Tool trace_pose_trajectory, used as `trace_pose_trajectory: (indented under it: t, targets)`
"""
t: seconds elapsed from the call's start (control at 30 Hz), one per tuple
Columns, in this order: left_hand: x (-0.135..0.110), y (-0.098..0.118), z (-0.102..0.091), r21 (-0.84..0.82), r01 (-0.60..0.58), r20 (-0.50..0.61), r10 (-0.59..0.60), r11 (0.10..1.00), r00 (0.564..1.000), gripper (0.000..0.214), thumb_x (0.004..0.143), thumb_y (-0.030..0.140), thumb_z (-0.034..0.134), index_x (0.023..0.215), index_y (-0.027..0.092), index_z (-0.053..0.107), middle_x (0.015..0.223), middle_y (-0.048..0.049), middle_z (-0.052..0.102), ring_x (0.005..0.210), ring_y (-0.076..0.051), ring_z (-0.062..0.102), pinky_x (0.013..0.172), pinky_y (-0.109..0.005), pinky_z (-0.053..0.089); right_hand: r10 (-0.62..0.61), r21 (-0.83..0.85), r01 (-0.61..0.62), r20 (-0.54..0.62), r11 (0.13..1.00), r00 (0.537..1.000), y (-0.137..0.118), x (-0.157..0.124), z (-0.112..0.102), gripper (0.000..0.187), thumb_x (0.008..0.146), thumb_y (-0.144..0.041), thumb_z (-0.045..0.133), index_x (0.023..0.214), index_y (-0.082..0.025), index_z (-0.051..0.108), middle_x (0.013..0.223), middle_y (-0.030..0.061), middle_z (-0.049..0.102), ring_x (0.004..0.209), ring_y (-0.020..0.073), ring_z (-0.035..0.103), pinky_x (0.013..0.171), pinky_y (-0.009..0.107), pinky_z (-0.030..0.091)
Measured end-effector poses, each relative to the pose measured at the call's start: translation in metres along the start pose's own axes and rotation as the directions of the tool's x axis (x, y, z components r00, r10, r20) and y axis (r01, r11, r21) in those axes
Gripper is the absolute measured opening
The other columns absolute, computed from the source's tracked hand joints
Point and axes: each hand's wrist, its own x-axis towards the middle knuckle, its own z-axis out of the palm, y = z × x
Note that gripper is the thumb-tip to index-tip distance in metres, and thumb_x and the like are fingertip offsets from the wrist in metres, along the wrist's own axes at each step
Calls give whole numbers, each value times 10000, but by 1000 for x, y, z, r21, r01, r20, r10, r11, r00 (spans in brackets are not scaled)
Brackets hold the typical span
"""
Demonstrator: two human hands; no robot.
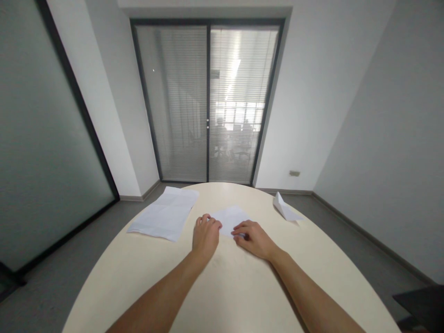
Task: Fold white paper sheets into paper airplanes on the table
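Note:
A small piece of white paper [229, 220], apparently folded, lies on the round table between my two hands. My left hand [207, 235] is closed at its left edge, fingers curled and fingertips on the paper. At the lower right edge, my right hand [254, 238] has its fingers bent over the paper, thumb tucked beneath them. Parts of both edges are hidden under the fingers. Far to the right stands a folded white paper shape [285, 209], with one peak pointing up.
White paper sheets [165, 213] lie at the table's left side, near its rim. The pale round table [229, 286] fills the foreground. Beyond it are a glass door [173, 106] with blinds and grey walls. A dark object [423, 305] shows at the lower right.

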Motion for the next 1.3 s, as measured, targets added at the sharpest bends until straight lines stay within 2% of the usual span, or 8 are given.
trace_pose_trajectory:
  t: [0.2, 0.37, 0.5, 0.63, 0.73, 0.83, 1.07, 1.3]
  targets:
    - [-3, 5, -3, 3, 31, 1, -31, 1000, 1000, 220, 940, 303, 526, 991, 210, 719, 1033, -72, 708, 1001, -241, 592, 969, -431, 350, 2, 46, -4, 37, 999, 999, -4, 1, -2, 201, 893, -287, 593, 948, -247, 782, 933, 38, 760, 920, 221, 655, 861, 336, 501]
    - [-6, 8, -1, -13, 21, 20, -21, 1000, 1000, 321, 921, 414, 536, 1126, 218, 685, 1204, -84, 671, 1147, -259, 559, 1070, -455, 313, -22, 55, 19, 65, 998, 998, -7, 1, -2, 195, 880, -243, 586, 934, -253, 774, 881, 22, 757, 885, 211, 653, 835, 321, 500]
    - [-8, 5, 8, 9, 43, 56, -44, 999, 997, 425, 920, 475, 502, 1255, 247, 629, 1419, -80, 556, 1338, -285, 440, 1155, -510, 222, 16, 58, -19, 42, 998, 999, -6, 0, -1, 216, 860, -213, 588, 983, -251, 762, 903, 30, 748, 851, 202, 652, 809, 321, 511]
    - [-9, 1, 14, 35, 50, 116, -54, 998, 992, 544, 918, 565, 453, 1370, 279, 549, 1520, -77, 453, 1426, -314, 341, 1171, -556, 187, -4, 48, 3, 12, 999, 1000, -2, -1, 5, 267, 858, -213, 587, 1078, -239, 737, 1027, 54, 744, 979, 225, 652, 906, 367, 511]
    - [-10, 1, 16, 48, 48, 137, -54, 998, 989, 610, 910, 630, 420, 1424, 311, 497, 1551, -61, 411, 1451, -344, 291, 1177, -595, 134, -17, -10, 17, -10, 1000, 1000, 3, -2, 9, 343, 852, -250, 610, 1179, -221, 707, 1219, 87, 697, 1153, 258, 612, 1039, 433, 459]
    - [-10, 1, 18, 67, 64, 142, -73, 996, 987, 649, 899, 670, 404, 1456, 341, 454, 1573, -57, 373, 1462, -371, 259, 1173, -624, 99, 29, -90, -30, -12, 996, 1000, 7, -2, 11, 411, 853, -315, 625, 1242, -195, 679, 1333, 128, 632, 1259, 289, 562, 1114, 490, 395]
    - [-7, 0, 19, 84, 149, 78, -156, 985, 985, 594, 933, 598, 428, 1410, 258, 528, 1529, -118, 432, 1417, -328, 350, 1188, -560, 149, 64, -165, -62, 4, 984, 998, 8, -3, 10, 450, 861, -376, 615, 1260, -176, 672, 1340, 134, 628, 1257, 294, 560, 1118, 476, 395]
    - [-3, 0, 12, -3, 101, 56, -100, 995, 993, 364, 960, 343, 485, 1270, 239, 645, 1387, -75, 589, 1286, -249, 487, 1157, -456, 279, 61, -148, -57, 27, 987, 998, 10, -3, 7, 454, 855, -393, 622, 1263, -202, 675, 1342, 117, 629, 1224, 304, 572, 1073, 488, 427]
